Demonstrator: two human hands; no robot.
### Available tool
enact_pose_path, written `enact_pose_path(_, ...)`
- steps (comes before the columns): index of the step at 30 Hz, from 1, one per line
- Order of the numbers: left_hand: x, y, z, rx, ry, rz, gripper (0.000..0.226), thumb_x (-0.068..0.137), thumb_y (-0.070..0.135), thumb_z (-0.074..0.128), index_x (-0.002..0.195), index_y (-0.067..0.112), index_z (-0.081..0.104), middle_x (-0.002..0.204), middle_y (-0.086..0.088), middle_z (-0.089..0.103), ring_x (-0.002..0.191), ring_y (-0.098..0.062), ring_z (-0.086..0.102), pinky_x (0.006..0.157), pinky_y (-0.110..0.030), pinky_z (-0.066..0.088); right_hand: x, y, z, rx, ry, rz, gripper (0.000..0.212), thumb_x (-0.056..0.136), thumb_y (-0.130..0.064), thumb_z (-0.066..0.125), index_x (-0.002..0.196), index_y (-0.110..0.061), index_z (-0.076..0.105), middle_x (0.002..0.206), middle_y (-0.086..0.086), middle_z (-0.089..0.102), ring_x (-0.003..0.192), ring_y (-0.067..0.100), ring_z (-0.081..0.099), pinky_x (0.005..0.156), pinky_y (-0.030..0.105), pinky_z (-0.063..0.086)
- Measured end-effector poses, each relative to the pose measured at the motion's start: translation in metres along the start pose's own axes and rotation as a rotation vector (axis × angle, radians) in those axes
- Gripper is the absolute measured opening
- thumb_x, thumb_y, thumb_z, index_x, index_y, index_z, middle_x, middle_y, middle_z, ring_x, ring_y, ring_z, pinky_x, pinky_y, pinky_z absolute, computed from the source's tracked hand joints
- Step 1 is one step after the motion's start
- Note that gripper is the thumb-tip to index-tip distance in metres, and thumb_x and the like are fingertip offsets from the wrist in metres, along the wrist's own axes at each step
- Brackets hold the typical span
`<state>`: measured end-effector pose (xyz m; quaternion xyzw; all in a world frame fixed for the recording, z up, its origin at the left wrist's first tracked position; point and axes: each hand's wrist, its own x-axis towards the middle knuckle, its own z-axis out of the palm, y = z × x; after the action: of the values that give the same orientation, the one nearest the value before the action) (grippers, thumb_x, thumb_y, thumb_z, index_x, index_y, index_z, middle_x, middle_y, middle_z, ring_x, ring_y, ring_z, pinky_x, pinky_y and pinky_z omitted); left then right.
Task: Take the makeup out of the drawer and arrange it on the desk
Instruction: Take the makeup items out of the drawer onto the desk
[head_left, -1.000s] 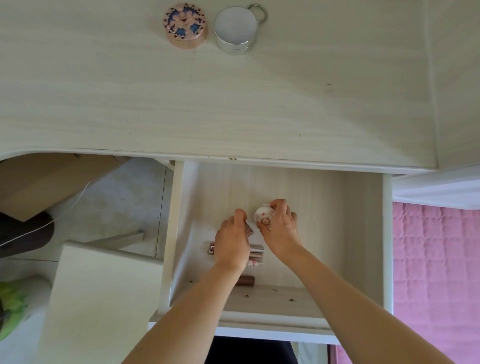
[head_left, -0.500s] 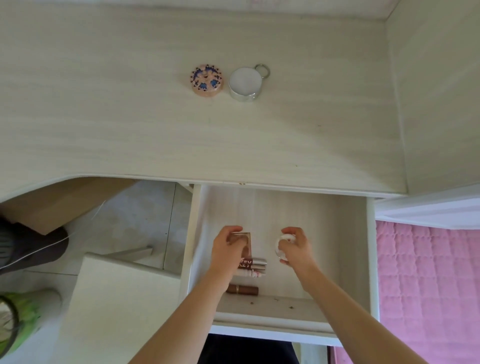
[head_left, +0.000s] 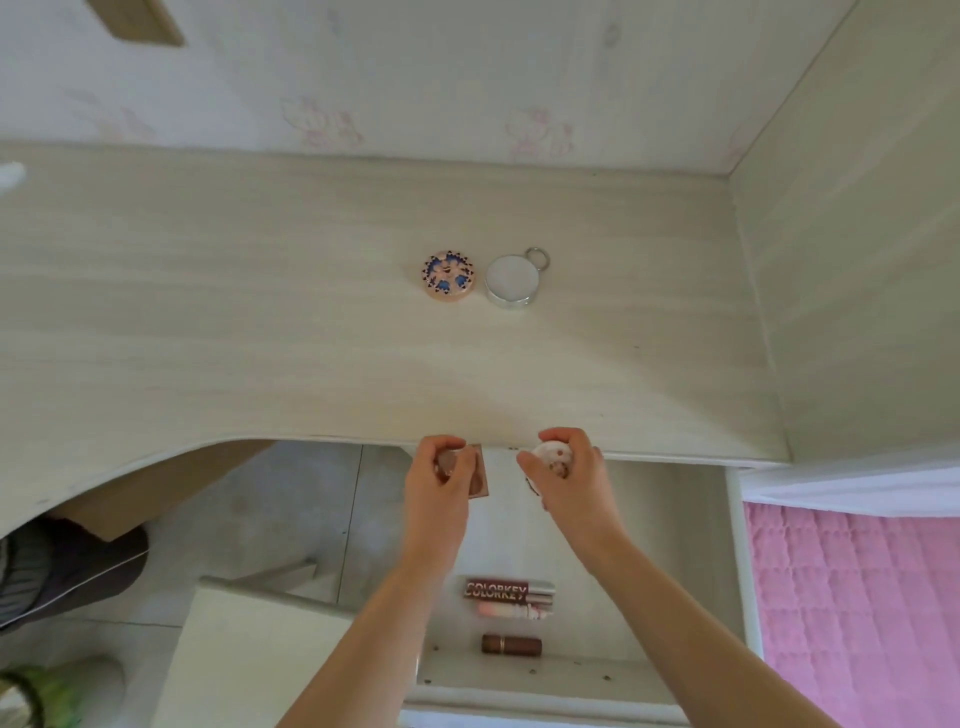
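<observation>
Along the desk's front edge, above the open drawer, the left hand grasps a brown compact and the right hand grasps a round white case; three lip tubes lie near the drawer's front.

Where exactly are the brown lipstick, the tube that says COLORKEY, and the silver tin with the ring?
brown lipstick (head_left: 511, 644), head view, middle of its barrel.
COLORKEY tube (head_left: 498, 590), head view, on the lettering.
silver tin (head_left: 508, 277), head view, centre of its white lid.
</observation>
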<state>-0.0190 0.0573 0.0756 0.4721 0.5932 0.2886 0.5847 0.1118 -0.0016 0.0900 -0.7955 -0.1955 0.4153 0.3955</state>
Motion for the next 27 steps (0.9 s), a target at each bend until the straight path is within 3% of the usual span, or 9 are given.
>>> enact_pose_path(4,0.030,0.024,-0.004,0.039,0.012,0.103,0.013,0.091,0.008,0.058,0.098,0.019,0.056,0.071,-0.003,0.059,0.062,-0.014,0.057,0.053,-0.023,0.046,0.023,-0.030,0.009,-0.041,0.059,-0.059,0.034,0.078,-0.031,0.072,0.108,-0.027,0.055,0.111,0.006,0.051,0.084,0.020,0.061,0.074,0.038,0.056)
enact_pose_path(8,0.065,0.038,-0.004,0.148,0.026,0.148,0.013,0.090,0.012,0.056,0.099,0.021,0.055,0.070,0.009,0.064,0.071,-0.016,0.064,0.063,-0.028,0.055,0.051,-0.053,0.016,-0.085,0.061,-0.095,0.036,0.076,-0.033,0.071,0.107,-0.032,0.053,0.108,-0.003,0.044,0.079,0.008,0.058,0.059,0.015,0.043)
enact_pose_path(11,0.089,0.042,0.000,0.231,0.033,0.185,0.012,0.090,0.015,0.053,0.098,0.024,0.054,0.065,0.015,0.061,0.064,-0.003,0.058,0.056,-0.014,0.048,0.073,-0.064,0.022,-0.111,0.042,-0.106,0.036,0.076,-0.033,0.070,0.106,-0.035,0.050,0.106,-0.006,0.041,0.076,0.005,0.056,0.051,0.008,0.038)
enact_pose_path(14,0.107,0.043,0.005,0.297,0.022,0.211,0.011,0.090,0.016,0.051,0.099,0.022,0.053,0.065,0.023,0.061,0.065,0.004,0.056,0.054,-0.012,0.044,0.092,-0.068,0.029,-0.152,0.033,-0.137,0.038,0.076,-0.031,0.070,0.108,-0.033,0.050,0.108,-0.006,0.039,0.076,0.003,0.053,0.053,0.011,0.038)
enact_pose_path(18,0.123,0.042,0.011,0.387,0.009,0.201,0.012,0.091,0.019,0.052,0.102,0.022,0.051,0.081,0.009,0.062,0.088,-0.013,0.057,0.066,-0.026,0.045,0.111,-0.069,0.037,-0.226,0.005,-0.162,0.038,0.078,-0.026,0.068,0.112,-0.029,0.051,0.114,-0.002,0.038,0.088,0.013,0.054,0.065,0.021,0.050)
enact_pose_path(20,0.129,0.039,0.012,0.467,-0.006,0.234,0.016,0.092,0.021,0.052,0.108,0.021,0.050,0.098,0.006,0.057,0.092,-0.010,0.054,0.065,-0.015,0.038,0.117,-0.066,0.037,-0.276,-0.008,-0.152,0.039,0.080,-0.025,0.067,0.115,-0.026,0.050,0.117,0.000,0.037,0.101,0.025,0.053,0.081,0.036,0.054)
enact_pose_path(22,0.132,0.037,0.013,0.553,-0.007,0.287,0.024,0.092,0.023,0.053,0.115,0.016,0.049,0.103,0.006,0.054,0.100,-0.010,0.050,0.065,-0.010,0.034,0.122,-0.064,0.036,-0.295,-0.018,-0.146,0.040,0.081,-0.023,0.066,0.117,-0.025,0.049,0.118,0.001,0.035,0.106,0.028,0.051,0.087,0.041,0.053)
enact_pose_path(27,0.134,0.032,0.010,0.854,0.075,0.382,0.037,0.091,0.027,0.059,0.122,0.009,0.052,0.113,-0.008,0.056,0.105,-0.027,0.046,0.078,-0.037,0.047,0.124,-0.062,0.036,-0.420,-0.044,-0.234,0.044,0.081,-0.017,0.065,0.120,-0.026,0.047,0.120,0.002,0.032,0.108,0.025,0.045,0.086,0.033,0.050)
